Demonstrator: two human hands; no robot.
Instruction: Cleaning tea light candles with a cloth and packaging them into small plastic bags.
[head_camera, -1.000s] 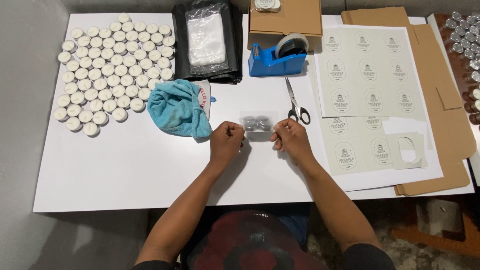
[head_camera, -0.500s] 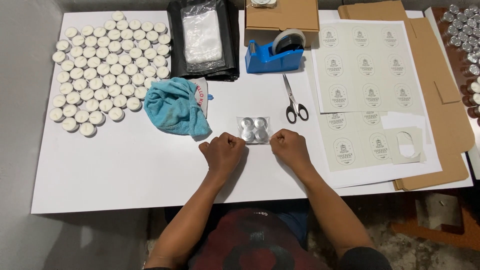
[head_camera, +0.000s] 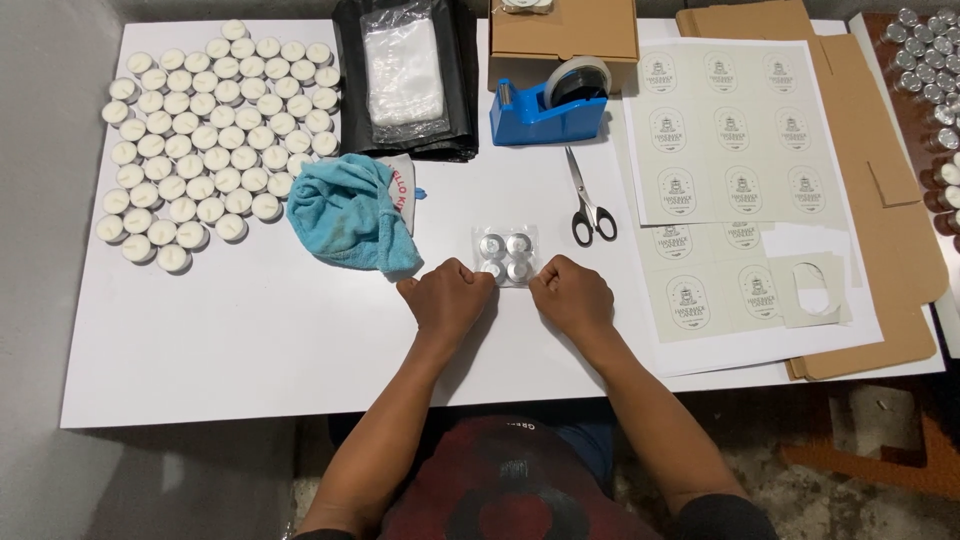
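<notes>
You are pinching the near corners of the clear pouch of tealights (head_camera: 505, 256) with both fists curled: left hand (head_camera: 446, 296) and right hand (head_camera: 571, 296) flanking it, equally close. The pouch is lying just beyond your fingers, toward the table's far edge.

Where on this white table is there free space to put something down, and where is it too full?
Free: the wide strip of table along the near edge, below the tealight candles and blue cloth, left of the left hand. A smaller patch lies between the clear packet and tape dispenser. Crowded: the far edge and the right side under the label sheets.
</notes>
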